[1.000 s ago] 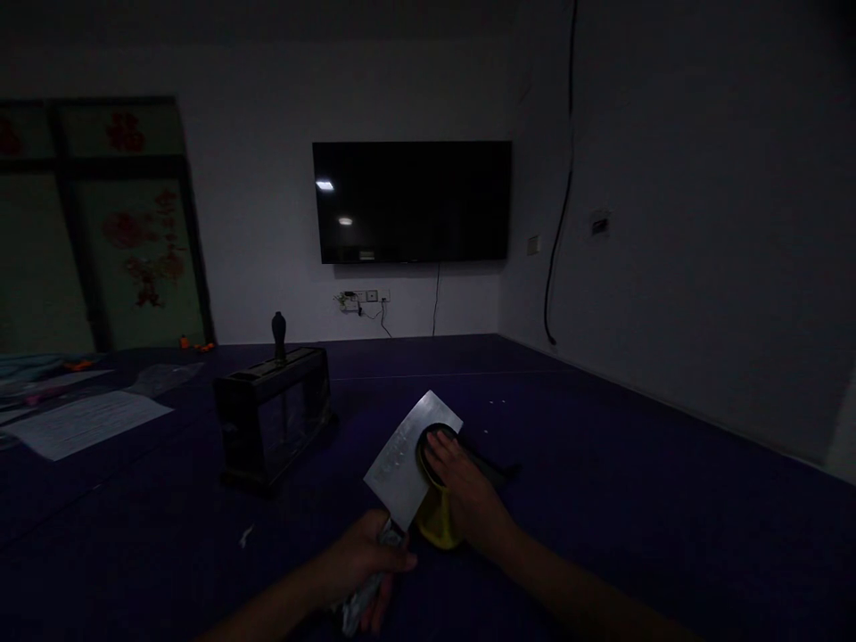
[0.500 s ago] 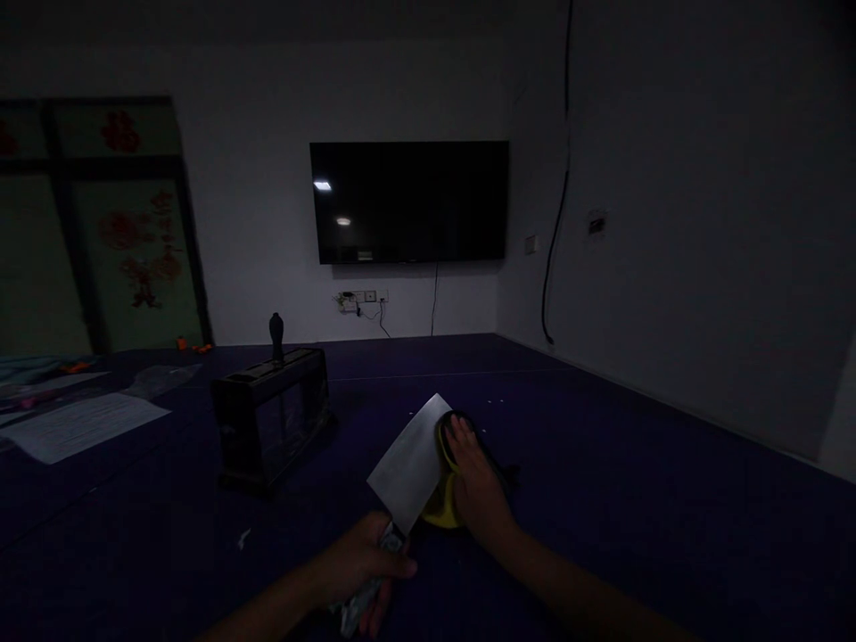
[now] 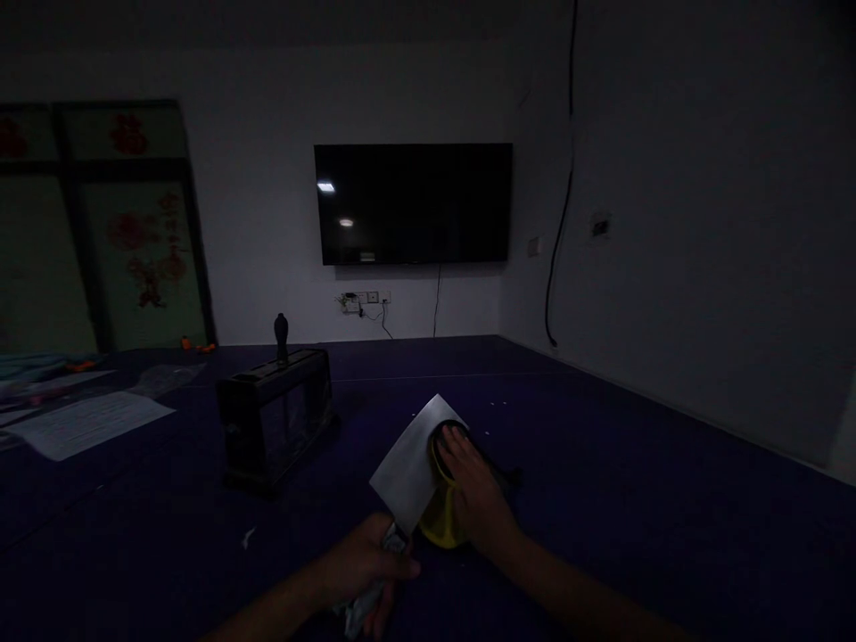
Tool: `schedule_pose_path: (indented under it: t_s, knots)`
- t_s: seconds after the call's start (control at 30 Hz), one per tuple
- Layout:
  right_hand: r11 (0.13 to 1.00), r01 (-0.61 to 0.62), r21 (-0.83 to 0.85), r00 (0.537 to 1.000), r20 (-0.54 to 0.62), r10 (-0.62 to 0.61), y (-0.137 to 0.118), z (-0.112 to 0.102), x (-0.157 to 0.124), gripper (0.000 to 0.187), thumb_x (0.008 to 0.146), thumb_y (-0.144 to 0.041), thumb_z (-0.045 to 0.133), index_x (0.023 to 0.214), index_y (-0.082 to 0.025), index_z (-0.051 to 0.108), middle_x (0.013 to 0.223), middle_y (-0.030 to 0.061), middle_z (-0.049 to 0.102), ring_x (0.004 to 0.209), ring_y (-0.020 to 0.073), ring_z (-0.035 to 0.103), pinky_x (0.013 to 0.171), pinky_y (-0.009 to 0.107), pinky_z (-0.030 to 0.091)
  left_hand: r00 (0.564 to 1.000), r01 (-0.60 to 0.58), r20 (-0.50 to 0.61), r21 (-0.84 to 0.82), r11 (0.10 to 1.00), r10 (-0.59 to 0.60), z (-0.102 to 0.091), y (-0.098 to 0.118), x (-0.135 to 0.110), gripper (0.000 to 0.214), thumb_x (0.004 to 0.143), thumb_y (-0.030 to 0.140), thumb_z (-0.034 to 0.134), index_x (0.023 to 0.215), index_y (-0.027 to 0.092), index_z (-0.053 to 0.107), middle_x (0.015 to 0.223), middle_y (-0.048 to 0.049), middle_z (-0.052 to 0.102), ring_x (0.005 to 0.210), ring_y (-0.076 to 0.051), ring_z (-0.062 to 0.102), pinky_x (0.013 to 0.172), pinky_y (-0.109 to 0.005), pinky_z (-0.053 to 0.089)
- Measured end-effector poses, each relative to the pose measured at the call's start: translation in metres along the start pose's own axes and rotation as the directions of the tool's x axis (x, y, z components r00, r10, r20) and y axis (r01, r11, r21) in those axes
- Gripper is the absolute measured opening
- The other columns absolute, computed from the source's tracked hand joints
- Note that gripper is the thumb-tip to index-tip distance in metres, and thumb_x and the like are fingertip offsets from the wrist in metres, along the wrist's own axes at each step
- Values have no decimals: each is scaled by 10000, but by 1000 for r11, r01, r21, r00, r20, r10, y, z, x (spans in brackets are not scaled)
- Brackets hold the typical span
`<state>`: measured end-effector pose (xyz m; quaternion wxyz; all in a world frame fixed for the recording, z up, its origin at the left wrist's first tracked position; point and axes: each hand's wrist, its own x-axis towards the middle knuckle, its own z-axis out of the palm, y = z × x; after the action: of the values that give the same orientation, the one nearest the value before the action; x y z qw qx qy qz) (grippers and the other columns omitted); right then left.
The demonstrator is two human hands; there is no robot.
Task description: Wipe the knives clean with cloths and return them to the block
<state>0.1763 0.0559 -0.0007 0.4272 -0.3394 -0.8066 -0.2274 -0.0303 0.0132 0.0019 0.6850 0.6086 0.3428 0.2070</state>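
My left hand (image 3: 374,566) is closed around the handle of a cleaver (image 3: 407,468), which has whitish crumpled wrapping on it. The broad, pale blade points up and away from me. My right hand (image 3: 478,490) is wrapped over a yellow-and-black device (image 3: 442,522) with a rounded top, whose exact kind is hard to make out in the dark. The device sits against the right side of the blade, covering part of that edge. A dark part sticks out to the right behind my right hand.
A black box-like frame with clear sides (image 3: 277,419) and an upright knob stands to the left. Printed paper (image 3: 90,423) and clear plastic (image 3: 167,379) lie farther left. White scraps (image 3: 248,537) dot the dark purple surface. A television (image 3: 415,205) hangs on the far wall.
My right hand and the yellow-and-black device have shifted slightly down and left along the blade, baring more of its far corner. My left hand and the cleaver are nearly still.
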Motion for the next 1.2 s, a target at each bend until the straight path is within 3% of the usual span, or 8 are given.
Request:
schedule_pose_path:
  t_s: [0.17,0.4,0.57,0.7,0.9,1.07,1.2]
  knots:
    - [1000,20,-11,999,41,-20,-6,-2,0,648,726,6,304,1362,-119,311,1424,114,305,1322,232,226,1018,474,349,1000,2,-26,-6,1000,-2,1,0,0,316,618,336,605,813,171,419,348,50,510,245,-105,424,308,-160,290]
    - [981,-193,-5,981,-33,193,-2,1,2,783,668,34,315,1414,-148,160,1466,90,201,1338,246,166,1046,514,289,1000,-2,9,30,1000,2,-2,-3,-2,348,631,379,632,810,178,412,351,49,518,255,-110,436,308,-162,290]
    - [979,-201,-12,979,-33,201,1,4,1,815,661,45,318,1421,-143,95,1479,95,150,1345,258,124,1049,525,279,1000,1,22,19,1000,-1,-5,-6,0,348,616,400,653,761,175,430,348,43,509,258,-119,445,299,-169,292]
    - [991,-117,-70,992,28,119,-2,1,1,789,665,66,304,1413,-120,140,1468,99,195,1344,237,138,1046,485,311,1000,1,7,26,1000,-1,-3,-3,1,321,626,366,626,791,168,434,354,48,512,247,-113,432,294,-164,278]
    - [993,97,-66,981,173,-85,-18,-7,3,666,672,43,336,1330,-59,348,1435,140,270,1339,235,157,1051,461,300,1000,-8,-15,13,1000,8,1,-3,1,271,643,340,608,773,149,465,353,39,520,241,-96,421,283,-144,233]
    - [957,282,73,913,285,-291,-33,-19,7,636,686,-23,417,1318,-77,375,1431,117,283,1342,230,139,1073,435,259,1000,-16,-15,-7,1000,16,3,-2,0,432,642,333,631,971,88,496,380,25,543,237,-108,420,283,-158,231]
    - [905,364,218,837,349,-421,-40,-28,11,608,736,-61,440,1336,-87,348,1432,102,280,1343,193,137,1087,392,227,999,-18,-34,-52,998,16,5,3,0,714,642,309,634,1241,74,324,434,31,580,255,-108,435,309,-159,242]
